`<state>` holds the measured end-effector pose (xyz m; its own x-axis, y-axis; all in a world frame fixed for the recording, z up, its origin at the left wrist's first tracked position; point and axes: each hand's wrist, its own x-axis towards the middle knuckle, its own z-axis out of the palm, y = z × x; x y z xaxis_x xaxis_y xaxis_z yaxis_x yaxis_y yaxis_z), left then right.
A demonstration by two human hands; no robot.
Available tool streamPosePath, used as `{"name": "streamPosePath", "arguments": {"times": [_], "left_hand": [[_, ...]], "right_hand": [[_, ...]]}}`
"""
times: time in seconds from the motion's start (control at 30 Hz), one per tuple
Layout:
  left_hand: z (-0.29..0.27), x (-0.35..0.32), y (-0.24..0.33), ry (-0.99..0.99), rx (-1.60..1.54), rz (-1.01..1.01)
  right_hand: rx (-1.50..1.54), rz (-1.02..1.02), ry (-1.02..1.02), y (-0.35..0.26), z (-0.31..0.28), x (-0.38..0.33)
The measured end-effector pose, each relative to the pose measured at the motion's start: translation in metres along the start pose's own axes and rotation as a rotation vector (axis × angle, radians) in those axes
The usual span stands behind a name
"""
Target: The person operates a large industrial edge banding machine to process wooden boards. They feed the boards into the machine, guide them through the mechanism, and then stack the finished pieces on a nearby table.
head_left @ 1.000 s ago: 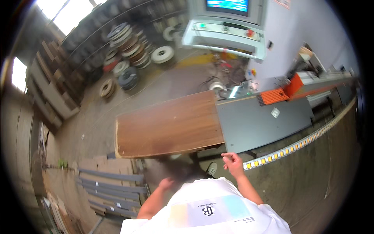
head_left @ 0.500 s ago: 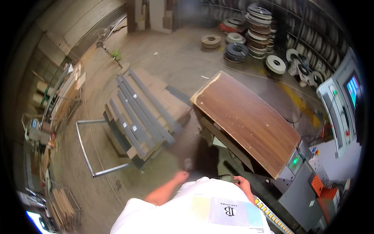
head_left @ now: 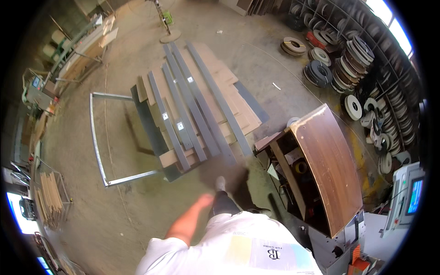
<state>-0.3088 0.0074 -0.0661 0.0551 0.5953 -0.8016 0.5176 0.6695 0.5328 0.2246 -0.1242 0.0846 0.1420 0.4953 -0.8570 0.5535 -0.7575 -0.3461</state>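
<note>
My left hand (head_left: 205, 200) hangs in front of my body, smeared by motion, so its fingers cannot be made out. Nothing shows in it. My right hand is out of sight behind my white shirt. Ahead of my left hand, several long grey strips (head_left: 210, 87) lie side by side across a stack of brown boards (head_left: 236, 103). Small white labels are stuck on some of the strips. A dark grey panel (head_left: 149, 121) shows beneath the stack at its left. One of my feet (head_left: 220, 183) is stepping forward near the stack's close end.
To the right stands a brown wood-topped cabinet (head_left: 327, 169) with an open side, beside a machine panel with a lit screen (head_left: 415, 196). Rolls of edge banding (head_left: 317, 73) are piled at the far right. A metal frame (head_left: 95, 137) lies on the floor left of the stack.
My view has turned right and I have stepped toward the strips. The stack and cabinet sit differently in view. My right hand, visible before, has gone out of sight.
</note>
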Motion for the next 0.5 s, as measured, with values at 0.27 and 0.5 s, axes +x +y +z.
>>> {"name": "streamPosePath", "arguments": {"times": [0.27, 0.5], "left_hand": [[-0.122, 0.142, -0.04, 0.359, 0.058, -0.036], [-0.25, 0.232, 0.047, 0.676, 0.08, -0.172]], "right_hand": [[-0.039, 0.173, -0.03, -0.092, 0.04, -0.036], [-0.066, 0.318, -0.04, -0.137, 0.063, -0.051]]}}
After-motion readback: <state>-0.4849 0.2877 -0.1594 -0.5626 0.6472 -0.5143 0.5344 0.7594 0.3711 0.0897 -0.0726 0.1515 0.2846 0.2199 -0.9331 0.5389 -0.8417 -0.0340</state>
